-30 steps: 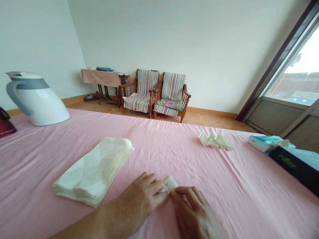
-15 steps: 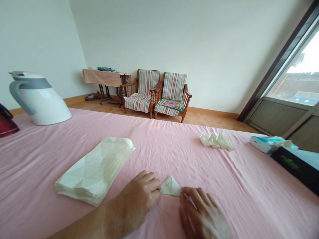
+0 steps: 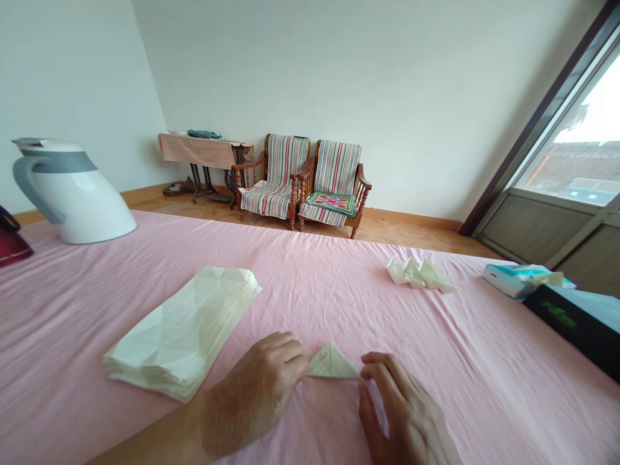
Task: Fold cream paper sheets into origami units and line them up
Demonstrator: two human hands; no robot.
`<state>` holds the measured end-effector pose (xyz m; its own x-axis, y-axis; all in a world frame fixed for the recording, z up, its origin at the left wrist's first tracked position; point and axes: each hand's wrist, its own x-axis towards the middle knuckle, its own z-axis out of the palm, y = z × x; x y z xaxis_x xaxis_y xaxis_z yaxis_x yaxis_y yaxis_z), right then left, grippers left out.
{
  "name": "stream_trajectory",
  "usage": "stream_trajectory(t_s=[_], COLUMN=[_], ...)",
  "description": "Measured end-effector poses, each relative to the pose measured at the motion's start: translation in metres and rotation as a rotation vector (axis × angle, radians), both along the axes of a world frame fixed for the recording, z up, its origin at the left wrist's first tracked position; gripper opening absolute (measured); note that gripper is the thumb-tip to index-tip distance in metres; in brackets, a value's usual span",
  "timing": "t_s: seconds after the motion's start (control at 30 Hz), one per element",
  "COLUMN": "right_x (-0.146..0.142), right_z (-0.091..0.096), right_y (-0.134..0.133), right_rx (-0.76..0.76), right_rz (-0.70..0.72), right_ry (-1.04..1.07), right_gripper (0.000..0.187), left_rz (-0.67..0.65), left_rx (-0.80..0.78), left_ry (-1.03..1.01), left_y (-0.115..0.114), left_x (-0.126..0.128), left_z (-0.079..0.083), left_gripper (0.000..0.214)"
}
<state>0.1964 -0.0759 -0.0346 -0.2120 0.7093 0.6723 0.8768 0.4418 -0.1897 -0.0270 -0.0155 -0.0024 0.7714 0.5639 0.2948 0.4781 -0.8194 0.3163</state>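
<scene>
A small folded white paper triangle [image 3: 332, 365] lies on the pink tablecloth [image 3: 310, 284] near the front edge. My left hand [image 3: 261, 384] has its fingers curled and pinches the triangle's left corner. My right hand [image 3: 402, 407] pinches its right corner with thumb and forefinger, the other fingers loosely bent. To the left lies a thick stack of creased white paper sheets [image 3: 186, 329]. Three finished folded paper pieces [image 3: 419, 274] sit in a row farther back on the right.
A white and grey jug [image 3: 72, 190] stands at the back left, with a dark red object [image 3: 12, 242] at the left edge. A teal tissue box [image 3: 520, 279] and a black box [image 3: 576, 323] lie at the right. Two striped chairs [image 3: 305, 184] stand by the far wall.
The folded paper has been flattened into a wider triangle. My hands have drawn apart, the right one sliding right along the paper's lower edge.
</scene>
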Motion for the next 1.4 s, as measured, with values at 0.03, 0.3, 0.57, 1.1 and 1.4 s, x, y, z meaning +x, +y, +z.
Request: stream_trajectory(t_s=[0.03, 0.3, 0.57, 1.1, 1.4], right_x=[-0.002, -0.006, -0.005, -0.002, -0.007], right_z=[0.000, -0.010, -0.013, -0.009, -0.005], right_y=[-0.001, 0.000, 0.003, 0.005, 0.012], right_rx=[-0.013, -0.142, -0.264, -0.285, -0.300], right_rz=[0.018, 0.113, 0.118, 0.071, 0.134], right_ry=[0.023, 0.034, 0.034, 0.024, 0.118], right_gripper=[0.016, 0.032, 0.027, 0.031, 0.029], left_rz=[0.011, 0.150, 0.174, 0.158, 0.148], left_rx=[-0.018, -0.178, -0.188, -0.311, -0.514], left_ry=[-0.015, -0.045, -0.066, -0.236, -0.450], left_y=[0.000, -0.002, 0.000, 0.002, 0.003], left_x=[0.000, 0.006, 0.007, 0.013, 0.019], left_z=[0.000, 0.005, 0.001, 0.003, 0.001], left_gripper=[0.023, 0.013, 0.009, 0.021, 0.012])
